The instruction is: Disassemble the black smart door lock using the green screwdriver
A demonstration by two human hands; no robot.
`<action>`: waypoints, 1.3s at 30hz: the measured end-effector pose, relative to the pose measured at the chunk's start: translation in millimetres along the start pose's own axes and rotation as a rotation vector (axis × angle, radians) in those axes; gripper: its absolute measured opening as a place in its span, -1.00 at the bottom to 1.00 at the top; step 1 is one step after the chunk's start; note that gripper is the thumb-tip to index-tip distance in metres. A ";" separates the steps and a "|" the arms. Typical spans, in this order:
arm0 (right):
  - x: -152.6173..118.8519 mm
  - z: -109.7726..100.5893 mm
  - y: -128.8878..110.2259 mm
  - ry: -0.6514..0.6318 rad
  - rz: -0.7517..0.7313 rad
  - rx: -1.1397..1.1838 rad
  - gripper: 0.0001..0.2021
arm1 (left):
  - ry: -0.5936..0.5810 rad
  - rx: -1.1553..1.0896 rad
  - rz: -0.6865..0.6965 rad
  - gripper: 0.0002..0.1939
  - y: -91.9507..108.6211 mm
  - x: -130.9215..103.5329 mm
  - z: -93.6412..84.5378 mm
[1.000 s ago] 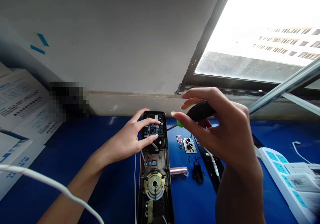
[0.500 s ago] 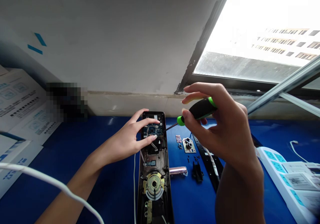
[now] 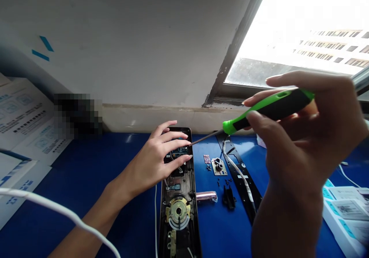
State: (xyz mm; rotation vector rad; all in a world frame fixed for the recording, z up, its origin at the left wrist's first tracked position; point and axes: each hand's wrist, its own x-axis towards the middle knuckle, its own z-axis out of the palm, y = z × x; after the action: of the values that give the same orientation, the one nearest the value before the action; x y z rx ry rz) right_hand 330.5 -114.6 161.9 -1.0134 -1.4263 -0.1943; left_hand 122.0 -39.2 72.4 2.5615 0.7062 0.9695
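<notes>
A long dark housing (image 3: 195, 212) stands lengthwise on the blue table, with a brass-coloured round part (image 3: 178, 211) in its middle. Over the circuit board (image 3: 179, 151) near its far end lies my left hand (image 3: 160, 150), fingers spread and partly hiding the board. My right hand (image 3: 300, 131) grips a green and black screwdriver (image 3: 268, 110). The shaft slants down left, its tip by the housing's right edge, close to my left fingertips. Whether the tip touches anything is unclear.
Right of the housing lie a small red board (image 3: 206, 159), a square metal plate (image 3: 219, 167), several screws, a black bracket (image 3: 229, 197) and a pink wrapped cylinder (image 3: 207, 196). Beyond are a long black panel (image 3: 242, 173) and a power strip (image 3: 337, 219). Boxes (image 3: 23, 116) stand left.
My right hand has moved right and a little up, and the screwdriver now shows more of its handle and shaft. My left hand has shifted slightly right, its fingers further across the board.
</notes>
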 end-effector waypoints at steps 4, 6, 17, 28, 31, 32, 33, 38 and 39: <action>1.4 -4.0 -1.6 0.034 -0.012 0.010 -0.70 | 0.104 -0.032 0.055 -0.88 2.4 2.1 5.0; 2.2 -7.9 -0.7 0.033 0.008 -0.011 -0.71 | 0.092 -0.021 0.042 -0.90 2.8 2.0 4.5; 7.5 -53.2 23.7 -0.417 0.216 -0.315 -0.63 | -0.018 -0.096 0.114 -0.86 21.3 -1.2 9.4; 7.2 -80.6 31.8 -0.589 0.308 -0.405 -0.63 | -0.427 0.137 0.239 -0.72 50.5 41.6 33.8; 7.6 -89.3 35.4 -0.580 0.330 -0.421 -0.64 | -0.601 0.246 0.237 -0.74 51.9 70.2 53.4; 7.7 -92.3 36.6 -0.576 0.333 -0.427 -0.64 | -0.645 0.287 0.239 -0.75 52.5 77.6 61.2; 7.8 -95.3 37.8 -0.570 0.334 -0.432 -0.64 | -0.687 0.334 0.234 -0.76 53.3 83.7 68.9; 7.4 -107.8 42.4 -0.554 0.356 -0.419 -0.64 | -0.811 0.514 0.151 -0.78 54.5 96.4 98.3; 7.1 -109.6 43.1 -0.549 0.357 -0.413 -0.64 | -0.812 0.523 0.142 -0.77 53.3 96.6 101.8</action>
State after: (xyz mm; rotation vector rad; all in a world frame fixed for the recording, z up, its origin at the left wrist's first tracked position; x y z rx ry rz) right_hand 439.5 -159.6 167.4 -1.7392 -1.6971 0.0655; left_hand 272.2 -42.0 73.8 3.1006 0.5748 -0.3205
